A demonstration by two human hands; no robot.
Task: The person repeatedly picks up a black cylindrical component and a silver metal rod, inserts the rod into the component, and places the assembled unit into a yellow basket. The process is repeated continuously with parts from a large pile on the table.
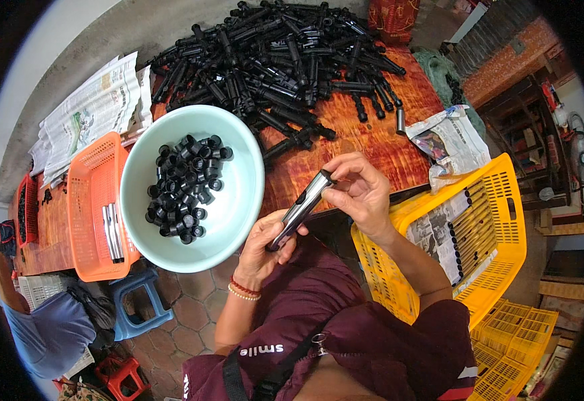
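Note:
A shiny dark metal tube (304, 204) with a slot in its side is held slantwise before me. My left hand (262, 250) is closed round its lower end. At the upper end, the thumb and fingers of my right hand (360, 190) pinch the tube's black end; whether that is a separate cap cannot be made out. Left of the tube stands a pale mint basin (235, 230) with many small black caps (183, 184) in it. Behind the tube, a large heap of black tubular parts (272, 60) covers the table (359, 157).
An orange basket (91, 230) holding a few silver tubes is left of the basin, near newspapers (98, 110). At my right, a yellow crate (509, 220) contains rows of tubes on newspaper. A blue stool (138, 314) and another person (48, 334) are at lower left.

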